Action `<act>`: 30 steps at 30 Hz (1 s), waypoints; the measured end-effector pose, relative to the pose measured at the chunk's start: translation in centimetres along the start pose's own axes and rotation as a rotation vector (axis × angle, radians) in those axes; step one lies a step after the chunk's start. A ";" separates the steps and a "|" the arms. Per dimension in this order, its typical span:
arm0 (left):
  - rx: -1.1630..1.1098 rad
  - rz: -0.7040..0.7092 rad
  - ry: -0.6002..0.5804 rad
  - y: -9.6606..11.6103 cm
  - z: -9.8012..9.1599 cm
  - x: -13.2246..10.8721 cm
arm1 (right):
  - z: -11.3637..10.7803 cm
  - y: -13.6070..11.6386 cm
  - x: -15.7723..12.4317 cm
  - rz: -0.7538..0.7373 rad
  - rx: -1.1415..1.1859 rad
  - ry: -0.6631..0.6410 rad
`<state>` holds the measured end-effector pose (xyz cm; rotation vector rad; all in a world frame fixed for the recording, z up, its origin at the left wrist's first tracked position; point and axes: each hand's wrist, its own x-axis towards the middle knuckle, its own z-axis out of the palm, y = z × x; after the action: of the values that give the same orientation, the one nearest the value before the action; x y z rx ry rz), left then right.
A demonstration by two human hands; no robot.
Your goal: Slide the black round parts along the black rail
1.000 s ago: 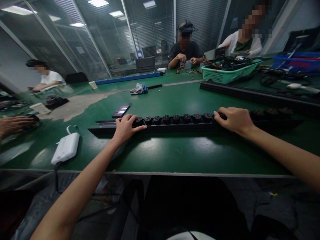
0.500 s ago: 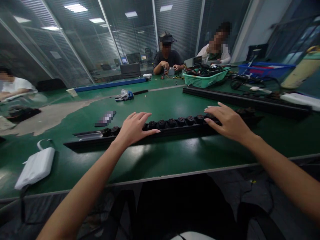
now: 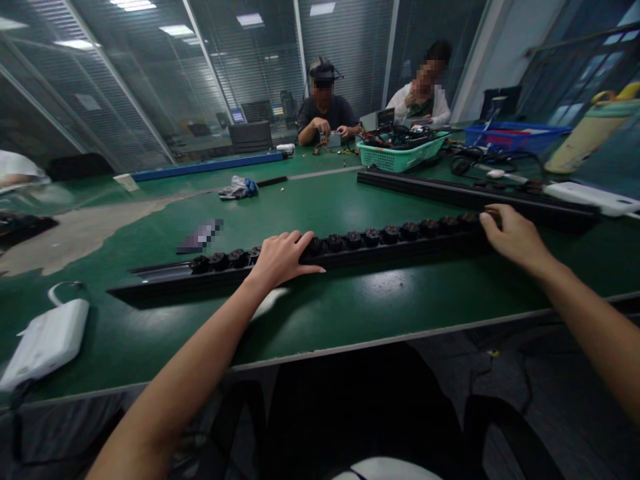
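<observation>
A long black rail [image 3: 360,257] lies across the table in front of me, with a row of several round black pieces [image 3: 391,234] set along its channel. My left hand [image 3: 286,259] is laid over the rail left of its middle, fingers over the far side and thumb along the near side. At the right end, my right hand [image 3: 513,237] has its thumb and curled fingers about the rail; its fingertips are partly hidden. The bare left stretch of the channel shows no round pieces.
Behind the rail lie a phone [image 3: 201,237], a glove [image 3: 239,188] and a second black rail [image 3: 450,192]. A white power adapter [image 3: 47,343] sits at the left. Farther back are a green basket [image 3: 400,159], a blue tray [image 3: 517,137] and a bottle [image 3: 590,137]. Two people sit opposite.
My right hand has moved right, from above the rail to its right end, and its fingers have closed in. My left hand has settled onto the rail. The view has shifted slightly right.
</observation>
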<state>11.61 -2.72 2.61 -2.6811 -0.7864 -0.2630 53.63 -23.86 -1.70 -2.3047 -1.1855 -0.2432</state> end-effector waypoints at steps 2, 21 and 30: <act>0.023 -0.018 0.004 0.0 0.3 0.0 | 0.2 0.7 0.4 -0.009 -0.013 0.007; 0.003 0.024 0.049 -0.5 1.5 1.3 | 3.0 6.4 4.2 0.182 0.048 -0.051; -0.011 0.003 0.067 -0.4 1.9 1.4 | 3.3 5.6 3.4 0.183 0.166 0.071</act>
<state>12.64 -1.02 1.35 -2.6683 -0.7626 -0.3549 59.86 -22.36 -5.25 -2.2222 -0.9175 -0.1517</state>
